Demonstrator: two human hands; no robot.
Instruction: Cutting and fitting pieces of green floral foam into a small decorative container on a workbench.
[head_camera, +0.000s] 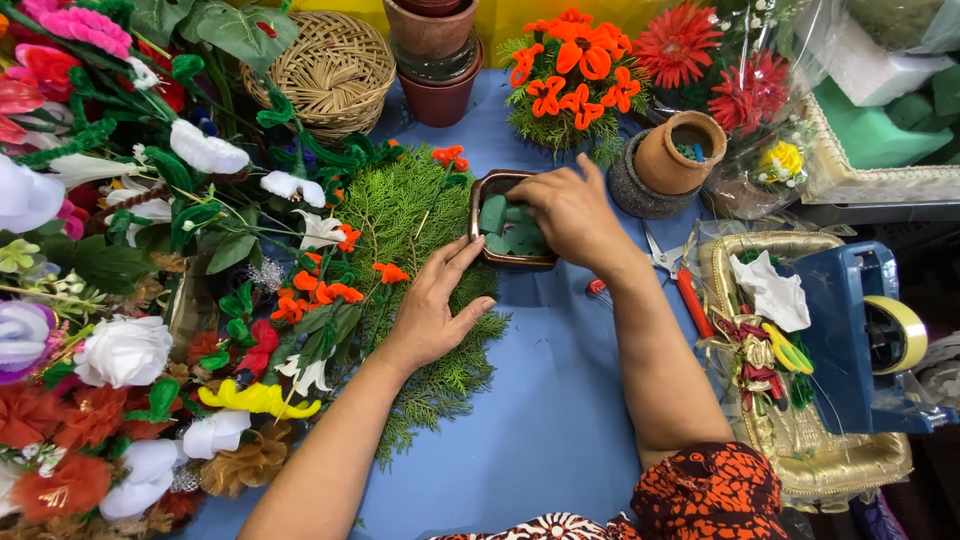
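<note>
A small brown rectangular pot (489, 187) filled with green foam blocks (504, 229) sits on the blue table. My right hand (572, 213) lies on top of the foam, fingers bent and pressing into the pot. Just left of the pot, my left hand (437, 305) rests flat and open on a spread of green fern-like foliage (400, 215), fingertips close to the pot's side. It holds nothing.
Artificial flowers (120, 300) are heaped along the left. A wicker basket (330, 65) and stacked clay pots (437, 60) stand at the back. An orange flower bunch (570, 75), round clay pot (680, 150), red-handled scissors (680, 280), gold tray (800, 440) and blue tape dispenser (850, 330) lie right.
</note>
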